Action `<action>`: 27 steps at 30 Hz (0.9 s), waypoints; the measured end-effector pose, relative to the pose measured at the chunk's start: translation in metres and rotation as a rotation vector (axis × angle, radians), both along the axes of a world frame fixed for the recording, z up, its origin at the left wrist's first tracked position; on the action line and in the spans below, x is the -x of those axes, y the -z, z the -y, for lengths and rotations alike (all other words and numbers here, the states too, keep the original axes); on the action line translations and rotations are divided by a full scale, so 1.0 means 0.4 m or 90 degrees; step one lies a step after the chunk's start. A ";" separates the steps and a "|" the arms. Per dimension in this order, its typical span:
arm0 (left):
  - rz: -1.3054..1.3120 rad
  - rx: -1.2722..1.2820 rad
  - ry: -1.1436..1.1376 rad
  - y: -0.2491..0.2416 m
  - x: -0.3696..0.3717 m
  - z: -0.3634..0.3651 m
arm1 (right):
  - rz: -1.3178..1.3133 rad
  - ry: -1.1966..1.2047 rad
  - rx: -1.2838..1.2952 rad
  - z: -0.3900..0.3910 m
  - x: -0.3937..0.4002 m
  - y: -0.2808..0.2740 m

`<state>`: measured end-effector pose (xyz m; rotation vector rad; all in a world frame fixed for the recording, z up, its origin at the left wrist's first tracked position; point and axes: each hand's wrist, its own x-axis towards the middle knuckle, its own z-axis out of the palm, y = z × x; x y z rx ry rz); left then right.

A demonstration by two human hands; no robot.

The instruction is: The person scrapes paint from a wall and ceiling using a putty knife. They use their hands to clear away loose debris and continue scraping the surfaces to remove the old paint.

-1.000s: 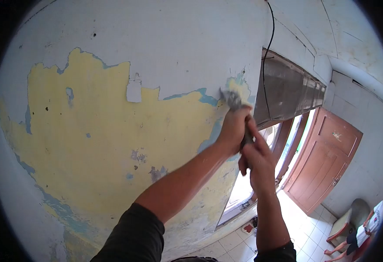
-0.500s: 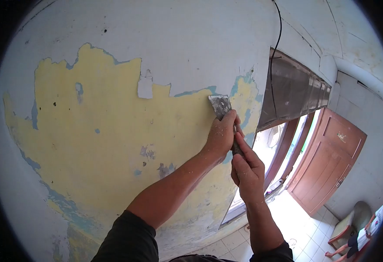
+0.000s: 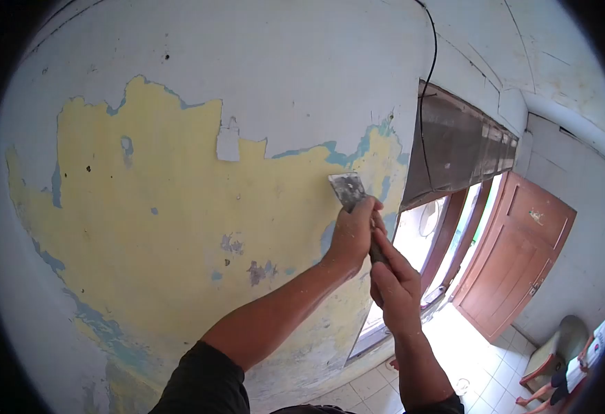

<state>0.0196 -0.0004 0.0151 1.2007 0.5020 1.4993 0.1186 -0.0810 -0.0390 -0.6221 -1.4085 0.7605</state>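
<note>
A scraper (image 3: 347,191) with a flat, stained metal blade points up and to the left, in front of the yellow part of the wall (image 3: 171,200). My left hand (image 3: 352,237) is closed around its neck, just below the blade. Lower down, my right hand (image 3: 395,290) grips the handle, most of which the fingers hide. Above the blade runs the ragged edge of the white paint (image 3: 268,76), with blue-green patches (image 3: 344,157) along it. Whether the blade touches the wall, I cannot tell.
To the right are a window with a dark covering (image 3: 454,141), a hanging black cable (image 3: 422,124) and a brown door (image 3: 516,252). At the lower right, a person (image 3: 578,369) is partly visible by a chair (image 3: 544,359) on the tiled floor (image 3: 478,359).
Both hands and the scraper have moved down, away from the edge of the white paint. More of the blue-green strip above the blade now shows.
</note>
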 end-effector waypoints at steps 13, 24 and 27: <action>-0.044 -0.104 -0.027 -0.094 -0.010 -0.059 | -0.064 -0.048 0.059 -0.053 0.000 -0.114; 0.019 -0.042 0.053 -0.145 -0.035 -0.077 | -0.079 -0.008 0.045 -0.056 -0.013 -0.150; 0.007 -0.045 0.014 -0.114 -0.056 -0.093 | -0.062 -0.018 0.050 -0.028 -0.039 -0.150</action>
